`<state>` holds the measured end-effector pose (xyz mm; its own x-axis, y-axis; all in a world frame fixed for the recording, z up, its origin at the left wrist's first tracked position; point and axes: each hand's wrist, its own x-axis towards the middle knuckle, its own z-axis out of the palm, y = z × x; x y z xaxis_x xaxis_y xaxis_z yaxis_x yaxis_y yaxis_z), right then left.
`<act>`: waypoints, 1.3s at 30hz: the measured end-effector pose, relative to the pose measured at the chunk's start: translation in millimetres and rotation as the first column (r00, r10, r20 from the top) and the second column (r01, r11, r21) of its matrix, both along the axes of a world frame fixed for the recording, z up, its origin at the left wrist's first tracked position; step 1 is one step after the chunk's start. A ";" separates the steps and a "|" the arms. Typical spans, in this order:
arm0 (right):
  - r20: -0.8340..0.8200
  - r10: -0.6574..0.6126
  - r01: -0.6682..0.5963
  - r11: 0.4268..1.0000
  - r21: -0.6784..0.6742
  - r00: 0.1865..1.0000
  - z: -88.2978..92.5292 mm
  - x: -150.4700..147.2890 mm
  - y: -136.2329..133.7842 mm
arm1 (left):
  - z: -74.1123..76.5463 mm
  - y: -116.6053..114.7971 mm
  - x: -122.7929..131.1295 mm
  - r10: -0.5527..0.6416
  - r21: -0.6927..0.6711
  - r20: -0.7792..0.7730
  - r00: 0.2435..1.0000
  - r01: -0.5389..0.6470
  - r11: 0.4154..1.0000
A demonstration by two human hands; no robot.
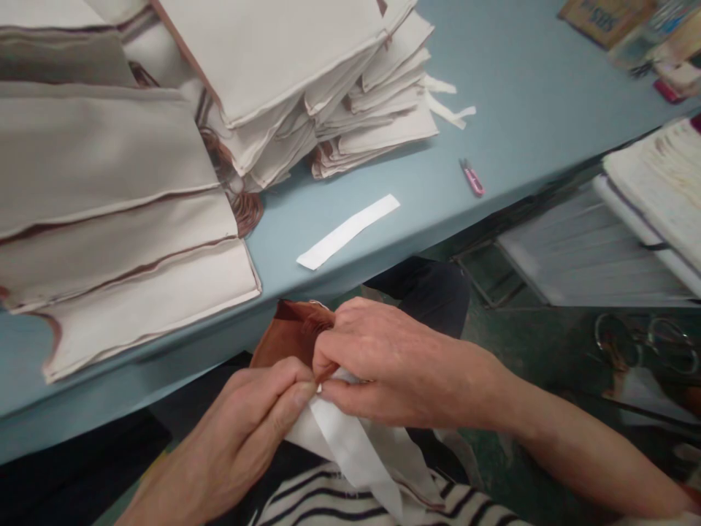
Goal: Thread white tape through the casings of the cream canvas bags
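Note:
Over my lap, a leather piece [293, 340], brown on one face and pale on the other, is bunched between both hands. My left hand [246, 424] pinches its edge with thumb and forefinger. Fingers curled, my right hand [383, 358] grips the same edge just beside the left fingertips. A white strip [353, 446] hangs down from between the two hands toward the striped shirt. Exactly which layers each fingertip holds is hidden. Another loose white strip [347, 232] lies on the blue table [526, 95] beyond my hands.
Stacks of pale sewn pieces [285, 58] with brown edges cover the table's left and middle. Bundles of brown cord [246, 212] hang between them. Small pink snips [472, 177] lie near the front edge. A cardboard box [605, 20] stands far right. White material [662, 190] is piled beside the table.

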<state>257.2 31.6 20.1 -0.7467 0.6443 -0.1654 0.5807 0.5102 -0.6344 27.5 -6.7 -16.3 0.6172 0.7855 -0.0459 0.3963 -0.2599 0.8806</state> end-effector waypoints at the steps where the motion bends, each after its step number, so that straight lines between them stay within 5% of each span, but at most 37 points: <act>1: 0.013 0.008 -0.008 1.000 0.002 1.000 1.2 -0.9 -0.3 | -2.0 0.2 -0.3 -0.008 -0.018 0.011 1.000 0.008 1.000; 8: 0.118 0.044 -0.045 0.999 0.001 0.992 9.4 -8.3 -5.8 | -4.3 1.4 -0.6 -0.023 -0.173 0.037 0.999 0.029 0.985; 13: 0.006 -0.050 0.050 0.991 -0.125 0.999 9.8 -1.3 -6.6 | -2.4 -0.3 2.2 -0.023 -0.226 0.042 0.999 0.032 0.974; 18: -0.116 -0.051 0.019 0.964 -0.266 0.992 -1.3 8.7 2.4 | -0.4 -3.5 8.0 0.011 -0.091 -0.004 1.000 -0.011 0.996; 25: -0.128 0.044 -0.063 0.987 -0.151 0.991 -23.3 1.7 1.9 | -2.6 -8.3 14.1 0.056 0.138 -0.056 0.997 -0.048 0.989; 29: -0.242 -0.035 -0.055 0.933 -0.355 0.970 -33.7 2.4 4.0 | -5.9 -10.2 13.8 0.068 0.278 -0.044 0.997 -0.053 0.959; 35: -0.424 -0.135 -0.145 0.812 -0.565 0.896 -42.7 5.1 7.7 | -9.1 -10.4 5.2 -0.039 0.142 0.050 0.998 0.032 0.989; 39: -0.487 -0.177 -0.109 0.858 -0.503 0.856 -39.3 0.1 -4.1 | -4.7 -10.5 7.1 0.025 0.047 0.161 0.987 -0.033 0.998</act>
<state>257.3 27.5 -19.2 -0.7927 0.6045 -0.0787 0.1203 0.0286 -0.9923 34.7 -17.2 -21.0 0.5905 0.8019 0.0912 0.2593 -0.2955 0.9195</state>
